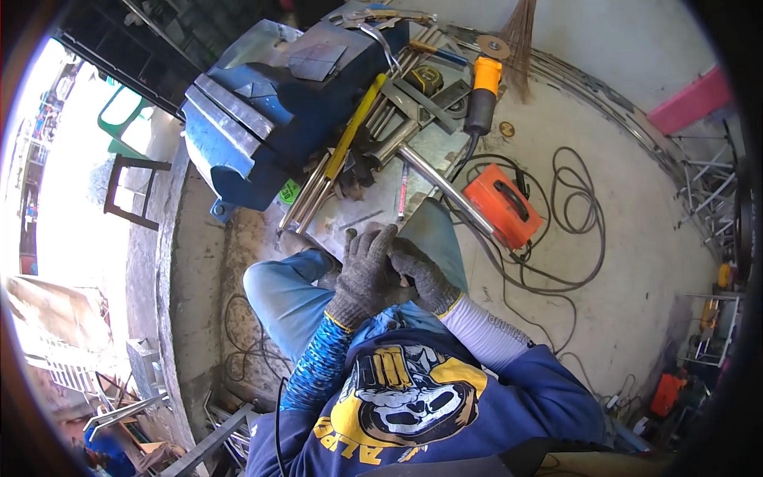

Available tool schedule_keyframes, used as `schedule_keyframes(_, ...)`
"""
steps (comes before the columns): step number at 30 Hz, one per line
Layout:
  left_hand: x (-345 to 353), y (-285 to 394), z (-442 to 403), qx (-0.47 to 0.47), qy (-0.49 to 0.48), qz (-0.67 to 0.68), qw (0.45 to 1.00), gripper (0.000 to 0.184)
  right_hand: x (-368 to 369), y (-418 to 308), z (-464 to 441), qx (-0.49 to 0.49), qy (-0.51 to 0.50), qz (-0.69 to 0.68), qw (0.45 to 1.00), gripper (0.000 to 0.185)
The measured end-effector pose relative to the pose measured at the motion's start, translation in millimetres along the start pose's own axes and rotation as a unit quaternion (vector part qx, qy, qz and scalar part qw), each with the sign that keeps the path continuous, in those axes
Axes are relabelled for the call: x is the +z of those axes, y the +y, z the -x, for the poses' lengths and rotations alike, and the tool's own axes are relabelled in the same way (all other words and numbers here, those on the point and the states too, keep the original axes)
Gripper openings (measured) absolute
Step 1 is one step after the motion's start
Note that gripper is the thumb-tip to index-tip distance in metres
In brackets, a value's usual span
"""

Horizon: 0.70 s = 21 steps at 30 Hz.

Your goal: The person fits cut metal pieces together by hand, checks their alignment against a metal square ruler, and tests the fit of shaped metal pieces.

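Note:
My left hand (362,274), in a grey knit glove, is held over my lap with its fingers stretched out. Close beside it, my right hand (425,274) wears a matching glove; its fingers curl toward the left palm. Something dark lies between the hands, too hidden to name. Just beyond the fingertips, a red and white marker (403,191) lies on a metal sheet. Farther forward are a steel tube (445,188), a yellow bar (355,127), a tape measure (425,79) and a metal square (417,103).
At front left stands a large blue metal vise (246,119). An angle grinder (483,95) rests right of the tools, its cord running down. An orange-red machine (505,207) sits on the floor among looped black cables (592,230). A broom (520,40) leans at the back.

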State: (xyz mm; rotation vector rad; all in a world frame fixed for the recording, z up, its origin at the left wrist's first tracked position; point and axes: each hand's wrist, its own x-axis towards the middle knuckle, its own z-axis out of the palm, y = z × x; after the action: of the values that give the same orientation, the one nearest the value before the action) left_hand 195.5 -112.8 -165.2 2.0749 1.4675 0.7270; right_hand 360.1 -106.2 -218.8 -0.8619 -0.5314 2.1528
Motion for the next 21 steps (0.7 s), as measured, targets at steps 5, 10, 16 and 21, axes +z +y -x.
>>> schedule_keyframes(5, -1.9, 1.2, 0.6, 0.000, 0.008, 0.016, 1.000, 0.116, 3.2, -4.7, 1.8, 0.018, 0.001, 0.006, 1.000, 0.047)
schedule_keyframes(10, -0.8, 0.7, 3.2, -0.004, 0.006, 0.017, 1.000, 0.115, 7.1, -6.9, 3.7, 0.015, -0.011, -0.025, 1.000, 0.049)
schedule_keyframes(16, -6.7, 3.6, 2.6, 0.003, 0.023, 0.047, 0.999, 0.114, 7.1, -12.3, 1.5, 0.008, -0.024, 0.001, 1.000, 0.051)
schedule_keyframes(21, -4.5, -1.2, 1.1, 0.049, 0.077, 0.058, 0.994, 0.112, 22.0, -22.6, 5.0, -0.021, -0.022, -0.019, 0.999, 0.050)
